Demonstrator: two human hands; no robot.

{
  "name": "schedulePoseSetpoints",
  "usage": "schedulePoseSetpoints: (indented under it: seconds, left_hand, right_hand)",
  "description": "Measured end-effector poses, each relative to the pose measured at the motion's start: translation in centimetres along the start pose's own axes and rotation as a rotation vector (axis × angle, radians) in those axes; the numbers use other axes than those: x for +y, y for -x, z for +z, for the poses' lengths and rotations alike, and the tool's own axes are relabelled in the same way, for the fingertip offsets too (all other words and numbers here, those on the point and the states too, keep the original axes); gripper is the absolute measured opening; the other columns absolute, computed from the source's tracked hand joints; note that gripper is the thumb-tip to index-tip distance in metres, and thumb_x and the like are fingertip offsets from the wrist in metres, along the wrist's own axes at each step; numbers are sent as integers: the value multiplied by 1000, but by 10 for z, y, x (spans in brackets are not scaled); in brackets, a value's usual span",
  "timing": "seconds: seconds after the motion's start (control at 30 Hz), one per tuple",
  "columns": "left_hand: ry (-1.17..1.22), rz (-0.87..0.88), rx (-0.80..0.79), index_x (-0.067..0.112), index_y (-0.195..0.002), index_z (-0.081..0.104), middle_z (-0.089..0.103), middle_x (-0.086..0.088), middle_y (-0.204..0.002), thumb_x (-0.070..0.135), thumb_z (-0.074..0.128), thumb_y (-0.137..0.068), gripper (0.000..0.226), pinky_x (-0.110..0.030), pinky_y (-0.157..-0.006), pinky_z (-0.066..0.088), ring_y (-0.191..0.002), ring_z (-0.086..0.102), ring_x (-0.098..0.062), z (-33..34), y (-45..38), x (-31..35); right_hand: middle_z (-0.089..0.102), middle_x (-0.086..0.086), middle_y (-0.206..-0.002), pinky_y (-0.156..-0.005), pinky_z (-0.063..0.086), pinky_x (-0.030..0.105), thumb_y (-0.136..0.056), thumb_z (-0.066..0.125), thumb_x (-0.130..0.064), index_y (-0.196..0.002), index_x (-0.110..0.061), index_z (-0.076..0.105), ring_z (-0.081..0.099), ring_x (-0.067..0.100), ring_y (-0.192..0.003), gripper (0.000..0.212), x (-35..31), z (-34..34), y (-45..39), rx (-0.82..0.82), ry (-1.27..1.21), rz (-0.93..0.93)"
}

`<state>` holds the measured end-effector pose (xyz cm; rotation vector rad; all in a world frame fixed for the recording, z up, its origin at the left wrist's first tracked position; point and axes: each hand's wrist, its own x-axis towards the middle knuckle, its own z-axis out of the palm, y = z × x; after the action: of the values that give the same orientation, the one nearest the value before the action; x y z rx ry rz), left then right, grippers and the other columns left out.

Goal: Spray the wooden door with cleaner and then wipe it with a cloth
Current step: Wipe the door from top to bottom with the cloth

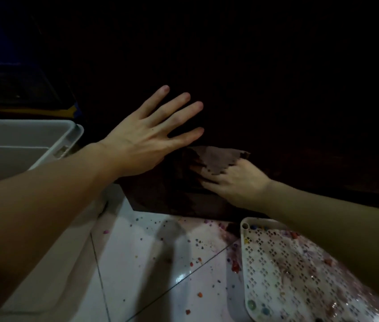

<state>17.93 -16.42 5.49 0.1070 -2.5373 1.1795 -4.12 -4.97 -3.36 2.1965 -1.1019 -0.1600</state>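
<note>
Showing: two hands, left hand [144, 138] and right hand [232, 182]; one cloth [216, 159]; one dark wooden door [253, 89]; one grey bin [21, 145]; one perforated white tray [288, 270]; scattered coloured bits lying uncounted.

The left hand [146, 133] reaches forward on a bare, outstretched arm with its palm flat and its fingers straight and spread, while the right hand [235, 180], lower and close beside it, angles in from the right with its fingers bent and partly covered.
</note>
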Motion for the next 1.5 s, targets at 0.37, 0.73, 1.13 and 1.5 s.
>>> schedulePoseSetpoints:
  seconds: [0.37, 0.73, 1.13, 1.5]
  left_hand:
    - [22, -1, 28, 15, -141, 47, 20, -20, -153, 17, 71, -71, 74, -61, -116, 11, -143, 17, -42, 3, -23, 15]
    - [34, 29, 59, 15, -138, 44, 24, -19, -151, 18, 75, -70, 74, -63, -115, 14, -144, 14, -36, 5, -34, 17]
    - [27, 77, 31, 11, -135, 43, 25, -19, -151, 25, 83, -62, 85, -62, -117, 7, -145, 6, -35, 3, -52, 26]
    - [44, 144, 55, 14, -139, 45, 29, -18, -150, 29, 81, -66, 83, -61, -117, 5, -146, 11, -37, 4, -82, 45]
  right_hand:
    - [39, 3, -153, -114, 24, 49, -86, 45, -25, -137, -25, 55, 40, 29, -139, 52, 10, -4, 39, -178, 69, -20]
    - [53, 6, -141, -102, 43, 50, -70, 73, -16, -124, -16, 66, 58, 29, -123, 55, 32, -5, 98, -133, -7, -5]
    - [41, 8, -151, -114, 25, 53, -88, 40, -28, -134, -22, 54, 36, 35, -140, 48, 26, -12, 40, -110, 44, 95]
    - [53, 6, -142, -101, 43, 50, -72, 68, -22, -117, -21, 66, 58, 31, -122, 44, 55, -14, 140, -251, 43, 78]
